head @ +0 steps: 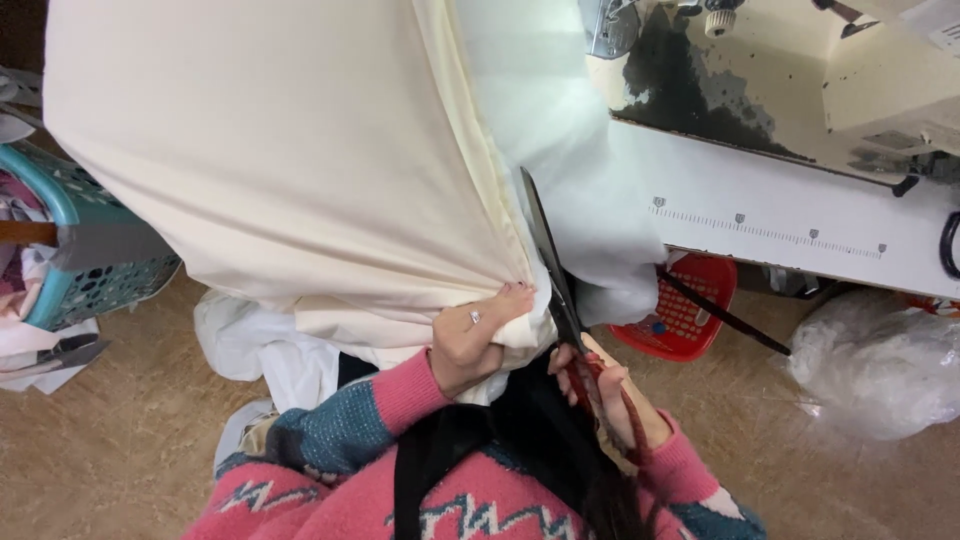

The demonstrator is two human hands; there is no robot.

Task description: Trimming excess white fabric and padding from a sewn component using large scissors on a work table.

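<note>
Right hand (610, 395) grips the scissors (548, 260), blades pointing up-away along the cream fabric (280, 150) seam; left hand (475, 335) pinches fabric just left of them.

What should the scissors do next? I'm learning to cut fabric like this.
Probably close the scissors and slide upward: their blades already lie along the cream fabric edge, which the left hand pinches taut while the right hand grips the handles.

A teal basket (75, 270) at left, a red basket (685, 315) and clear plastic bag (880, 365) by the white sewing table (780, 225)
</note>
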